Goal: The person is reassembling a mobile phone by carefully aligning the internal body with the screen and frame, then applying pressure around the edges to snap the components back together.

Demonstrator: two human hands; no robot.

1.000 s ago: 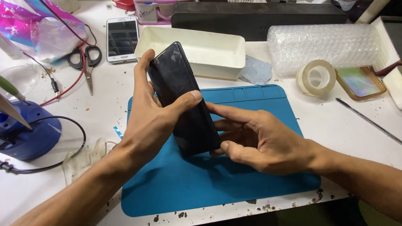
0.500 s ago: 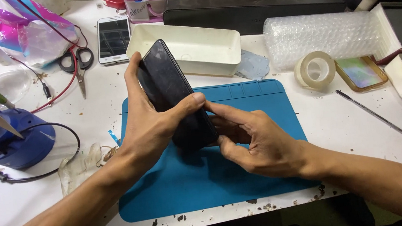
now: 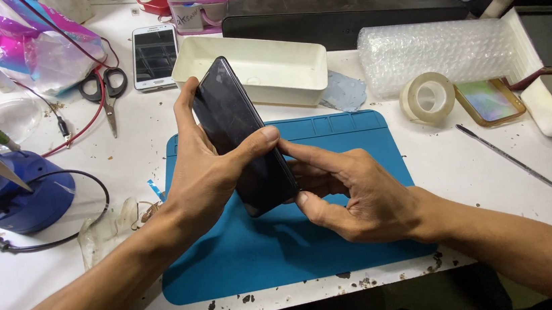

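Head view: left hand (image 3: 207,175) clamps the black smartphone (image 3: 244,134) tilted above the blue mat (image 3: 355,140), steadying it while right hand (image 3: 354,194) fingers pinch its edge.

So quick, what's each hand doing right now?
Left hand: closed around the dark phone, thumb across its face, held above the blue mat.
Right hand: fingers pinching the phone's right edge.

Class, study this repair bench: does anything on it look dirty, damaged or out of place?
Yes. Dark crumbs and stains litter the white table's front edge below the blue mat. The dark phone, gripped by the left hand and right hand, looks smudged. No cracks are visible.
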